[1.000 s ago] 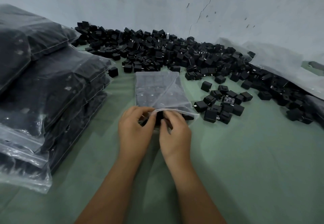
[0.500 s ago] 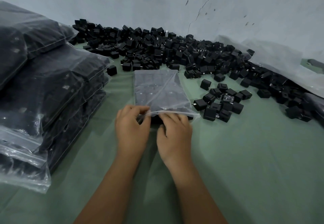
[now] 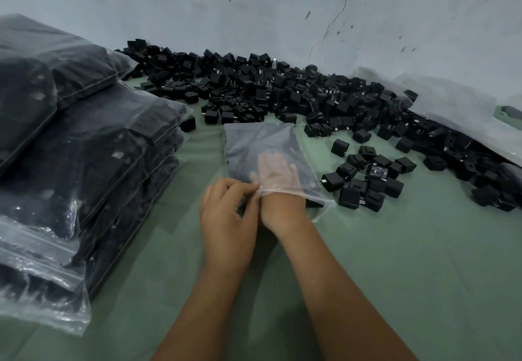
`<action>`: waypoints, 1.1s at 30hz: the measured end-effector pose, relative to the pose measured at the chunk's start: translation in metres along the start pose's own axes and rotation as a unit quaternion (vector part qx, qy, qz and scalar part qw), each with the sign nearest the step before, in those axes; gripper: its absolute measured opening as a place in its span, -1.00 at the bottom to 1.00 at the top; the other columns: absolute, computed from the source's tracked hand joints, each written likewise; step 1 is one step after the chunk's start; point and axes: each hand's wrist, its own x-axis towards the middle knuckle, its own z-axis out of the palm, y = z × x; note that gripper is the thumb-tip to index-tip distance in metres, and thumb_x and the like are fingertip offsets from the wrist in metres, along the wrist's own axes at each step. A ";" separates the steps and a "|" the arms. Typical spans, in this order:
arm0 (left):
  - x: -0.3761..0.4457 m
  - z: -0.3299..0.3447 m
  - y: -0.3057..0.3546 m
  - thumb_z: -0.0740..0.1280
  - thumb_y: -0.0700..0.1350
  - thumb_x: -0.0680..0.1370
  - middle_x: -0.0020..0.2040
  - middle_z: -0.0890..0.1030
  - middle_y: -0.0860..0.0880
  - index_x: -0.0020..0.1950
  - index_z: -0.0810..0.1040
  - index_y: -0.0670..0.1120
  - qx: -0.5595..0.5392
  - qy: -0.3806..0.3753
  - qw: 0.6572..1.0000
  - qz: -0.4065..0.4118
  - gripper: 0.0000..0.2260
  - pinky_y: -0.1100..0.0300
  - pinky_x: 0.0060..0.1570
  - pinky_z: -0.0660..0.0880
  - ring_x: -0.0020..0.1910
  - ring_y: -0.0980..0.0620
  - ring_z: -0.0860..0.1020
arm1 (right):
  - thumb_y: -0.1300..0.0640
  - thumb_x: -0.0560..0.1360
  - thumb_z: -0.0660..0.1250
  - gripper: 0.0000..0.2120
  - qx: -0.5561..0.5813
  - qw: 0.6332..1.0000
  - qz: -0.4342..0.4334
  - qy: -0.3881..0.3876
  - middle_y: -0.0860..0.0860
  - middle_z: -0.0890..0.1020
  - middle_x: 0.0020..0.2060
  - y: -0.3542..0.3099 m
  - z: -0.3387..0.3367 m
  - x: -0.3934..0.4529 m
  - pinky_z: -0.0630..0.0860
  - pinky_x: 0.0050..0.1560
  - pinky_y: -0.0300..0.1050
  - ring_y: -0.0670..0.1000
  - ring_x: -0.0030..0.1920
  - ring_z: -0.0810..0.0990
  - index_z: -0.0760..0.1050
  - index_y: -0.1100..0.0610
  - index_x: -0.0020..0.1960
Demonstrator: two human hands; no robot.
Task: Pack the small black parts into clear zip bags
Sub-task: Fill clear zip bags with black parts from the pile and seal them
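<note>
A clear zip bag (image 3: 254, 146) holding small black parts lies flat on the green table in front of me. My left hand (image 3: 226, 213) pinches the bag's open mouth at its near left corner. My right hand (image 3: 278, 174) is pushed inside the bag up to the wrist, fingers spread, seen through the plastic; whether it holds a part I cannot tell. A small cluster of loose black parts (image 3: 367, 177) sits just right of the bag. A long heap of black parts (image 3: 282, 89) runs along the wall behind.
A tall stack of filled zip bags (image 3: 70, 163) stands at the left, close to my left forearm. Flat empty clear bags (image 3: 466, 112) lie at the far right by the wall. Green table surface (image 3: 409, 261) stretches at the near right.
Both hands were at the bag's mouth before; now my right hand has slid inside the bag, while my left hand keeps hold of the mouth.
</note>
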 end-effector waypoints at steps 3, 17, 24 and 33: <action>-0.001 0.003 -0.001 0.45 -0.25 0.45 -0.18 0.52 0.06 -0.11 0.64 -0.13 0.000 -0.004 1.000 -0.006 -0.94 0.01 -0.13 0.48 -0.15 0.06 0.48 | -0.01 0.65 -0.02 -0.60 0.037 0.998 0.036 -0.041 0.10 0.33 0.40 -0.004 -0.005 0.038 0.17 0.44 0.11 0.11 0.42 0.27 0.25 0.12 0.42; 0.003 0.008 -0.003 0.24 -0.08 0.56 0.30 0.38 0.27 -0.06 0.40 0.14 -0.049 -0.065 0.992 -0.101 -0.90 0.54 0.10 0.31 0.23 0.40 0.37 | -0.03 0.63 0.07 -0.65 0.058 0.998 -0.017 -0.028 0.09 0.44 0.32 -0.019 0.003 0.094 0.20 0.34 0.21 0.16 0.34 0.36 0.37 0.10 0.32; 0.004 0.007 -0.010 0.28 -0.21 0.59 0.29 0.45 0.20 -0.07 0.39 0.18 -0.045 -0.058 0.994 -0.087 -0.74 0.52 0.14 0.30 0.25 0.33 0.40 | -0.05 0.65 -0.09 -0.52 -0.026 0.997 -0.066 -0.027 0.03 0.11 0.54 -0.019 0.000 0.079 0.04 0.50 0.12 0.06 0.52 0.09 0.04 0.04 0.55; 0.006 -0.002 -0.006 0.23 -0.25 0.59 0.32 0.39 0.30 -0.08 0.35 0.17 -0.035 -0.063 0.992 -0.101 -0.72 0.44 0.08 0.34 0.30 0.28 0.39 | 0.18 0.51 0.23 -0.79 0.141 0.936 -0.198 0.253 0.06 0.66 -0.22 0.020 -0.005 -0.048 0.52 -0.13 -0.03 0.05 -0.23 0.59 0.63 0.19 -0.14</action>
